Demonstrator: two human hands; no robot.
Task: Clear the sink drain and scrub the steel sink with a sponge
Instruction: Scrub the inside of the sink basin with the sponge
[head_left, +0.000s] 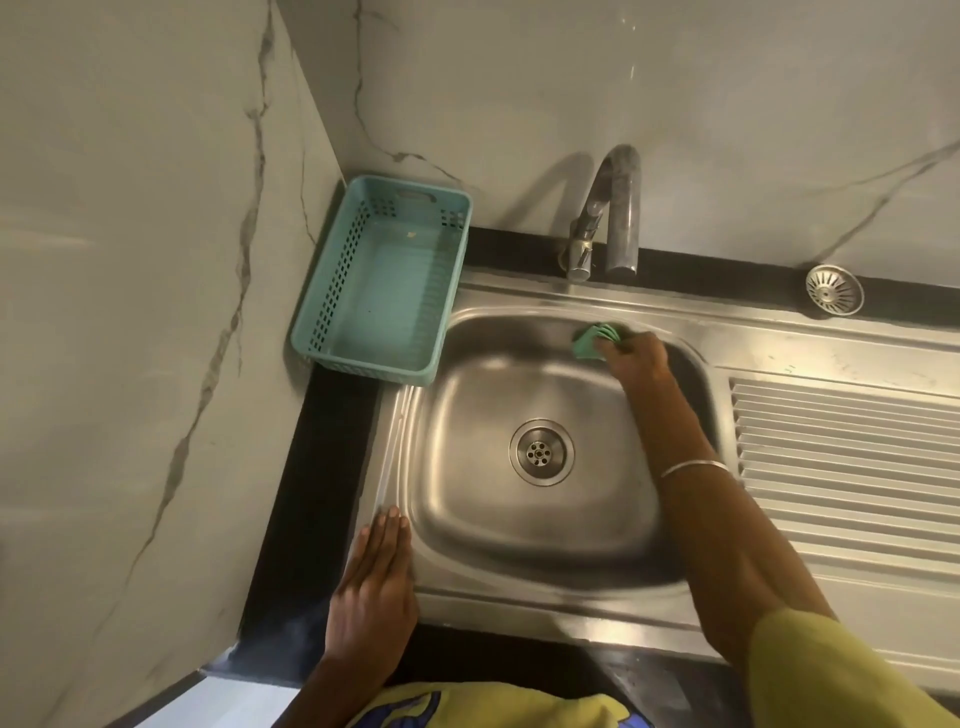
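My right hand (631, 358) is gripping the soft green sponge (592, 344), which feels light and squashy, at the steel sink's (519, 551) twelve o'clock wall, while my left hand (374, 587) is resting flat with straight fingers on the rim at eight o'clock.

sponge (592, 340): showing green against the steel
sink (519, 519): gleaming silver-grey
basket (382, 283): sitting teal, rows of small holes patterning its walls
table (311, 493): showing black
wall (571, 78): showing pale grey marble, dark veins running through
sleeve (831, 675): showing yellow-green
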